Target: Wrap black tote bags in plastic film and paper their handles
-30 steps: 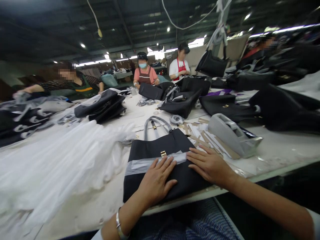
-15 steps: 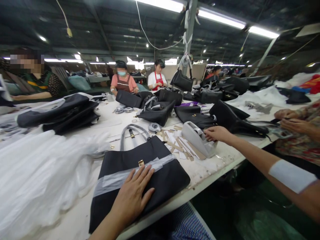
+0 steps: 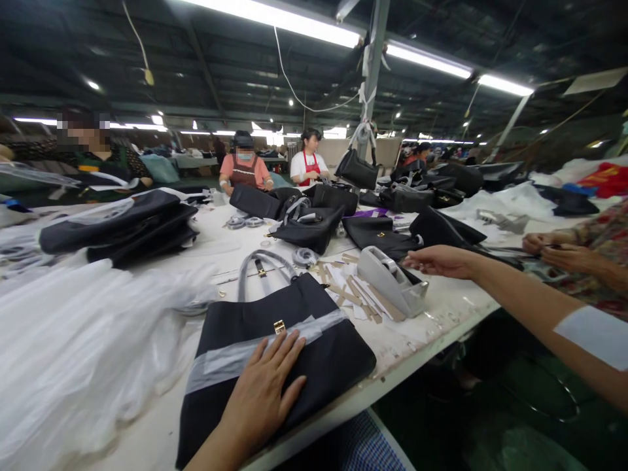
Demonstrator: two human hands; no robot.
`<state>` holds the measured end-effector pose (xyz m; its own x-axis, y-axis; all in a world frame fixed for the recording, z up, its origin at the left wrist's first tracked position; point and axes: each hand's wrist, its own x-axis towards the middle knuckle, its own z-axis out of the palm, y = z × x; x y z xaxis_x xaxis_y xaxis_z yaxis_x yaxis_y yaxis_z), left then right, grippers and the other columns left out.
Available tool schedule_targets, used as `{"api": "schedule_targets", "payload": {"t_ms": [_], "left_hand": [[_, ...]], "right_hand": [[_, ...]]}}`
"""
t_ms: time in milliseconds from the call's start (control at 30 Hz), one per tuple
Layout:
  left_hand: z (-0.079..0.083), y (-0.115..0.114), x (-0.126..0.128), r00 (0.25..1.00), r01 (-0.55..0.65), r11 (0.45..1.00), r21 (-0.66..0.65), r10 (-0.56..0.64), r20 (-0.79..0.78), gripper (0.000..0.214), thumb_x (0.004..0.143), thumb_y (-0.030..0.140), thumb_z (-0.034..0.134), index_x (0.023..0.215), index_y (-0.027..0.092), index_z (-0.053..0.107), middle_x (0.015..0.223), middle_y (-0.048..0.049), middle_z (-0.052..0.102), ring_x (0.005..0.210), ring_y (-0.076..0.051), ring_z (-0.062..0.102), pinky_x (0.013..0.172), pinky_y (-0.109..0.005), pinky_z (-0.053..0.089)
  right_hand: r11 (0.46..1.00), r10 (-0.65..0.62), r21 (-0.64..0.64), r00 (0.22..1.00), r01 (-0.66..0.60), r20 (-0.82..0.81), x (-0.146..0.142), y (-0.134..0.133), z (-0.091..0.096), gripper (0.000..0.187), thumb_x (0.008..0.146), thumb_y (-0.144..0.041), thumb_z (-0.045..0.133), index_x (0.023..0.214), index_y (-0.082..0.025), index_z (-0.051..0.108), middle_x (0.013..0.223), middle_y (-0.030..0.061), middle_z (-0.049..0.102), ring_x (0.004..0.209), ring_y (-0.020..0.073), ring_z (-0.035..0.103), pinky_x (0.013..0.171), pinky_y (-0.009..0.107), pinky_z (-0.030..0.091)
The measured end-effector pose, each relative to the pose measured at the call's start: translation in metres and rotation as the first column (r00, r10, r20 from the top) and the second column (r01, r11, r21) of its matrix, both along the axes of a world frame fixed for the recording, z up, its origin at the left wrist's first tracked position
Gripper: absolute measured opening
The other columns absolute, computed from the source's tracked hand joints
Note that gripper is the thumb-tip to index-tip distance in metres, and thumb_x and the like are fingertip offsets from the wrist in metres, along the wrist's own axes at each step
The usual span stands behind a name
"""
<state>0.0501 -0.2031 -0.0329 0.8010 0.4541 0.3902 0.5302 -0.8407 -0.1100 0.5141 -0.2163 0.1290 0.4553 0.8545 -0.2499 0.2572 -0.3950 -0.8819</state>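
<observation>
A black handbag lies flat on the table before me, its grey-wrapped handle pointing away. Translucent wrapping film runs in a band across its front, just below a gold clasp. My left hand rests open on the bag, with the fingertips over the film. To the right of the bag stands a grey tape dispenser. Beside its front end, my right hand has its thumb and fingers pinched together. Whatever is between those fingertips is too small to make out.
White film sheets are heaped on the left, with stacked black bags behind. Card strips lie beside the dispenser. More black bags cover the table's far side. A co-worker's hands are at the right.
My right hand has drawn slightly right, away from the dispenser. The left hand stays flat on the handbag. The whole view has shifted a little.
</observation>
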Motion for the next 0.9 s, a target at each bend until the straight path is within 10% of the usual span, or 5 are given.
{"api": "schedule_targets", "payload": {"t_ms": [200,400,667,900], "left_hand": [[-0.003,0.001,0.0,1.0,0.007,1.0,0.021,-0.007,0.016,0.062,0.099,0.048,0.042,0.154,0.024,0.027,0.155,-0.0022,0.039,0.137,-0.025,0.045,0.11,-0.046,0.041],[-0.006,0.002,0.0,0.998,0.024,1.0,0.009,-0.025,0.065,0.063,0.098,0.049,0.044,0.154,0.026,0.027,0.155,-0.0025,0.04,0.138,-0.026,0.045,0.11,-0.045,0.04],[-0.007,0.002,0.0,0.999,0.01,1.0,-0.019,-0.009,0.041,0.064,0.098,0.05,0.043,0.155,0.026,0.026,0.156,-0.0031,0.038,0.138,-0.026,0.045,0.111,-0.046,0.038],[-0.005,0.0,0.001,0.998,0.006,0.998,-0.055,-0.002,0.062,0.062,0.098,0.049,0.043,0.154,0.026,0.028,0.155,-0.0034,0.04,0.139,-0.026,0.043,0.112,-0.046,0.036]], "right_hand": [[0.952,0.227,0.145,0.938,-0.271,0.262,0.019,-0.068,0.017,0.034,0.093,-0.038,0.06,0.088,-0.011,0.079,0.095,0.022,0.075,0.061,0.0164,0.071,0.053,0.017,0.054],[0.996,0.02,0.08,0.978,-0.037,0.209,-0.008,-0.127,-0.039,0.043,0.093,-0.055,0.051,0.089,-0.023,0.08,0.103,0.0182,0.075,0.077,0.0263,0.074,0.058,0.027,0.061],[0.992,-0.079,0.121,0.942,0.042,0.327,-0.007,-0.116,-0.096,0.042,0.077,-0.06,0.064,0.08,-0.019,0.072,0.084,0.0114,0.077,0.064,0.0205,0.068,0.055,0.03,0.056],[0.99,0.142,-0.112,0.539,-0.088,0.83,0.033,-0.104,-0.08,0.029,0.087,-0.043,0.051,0.081,-0.021,0.068,0.077,0.0063,0.075,0.064,0.0211,0.068,0.063,0.031,0.048]]}}
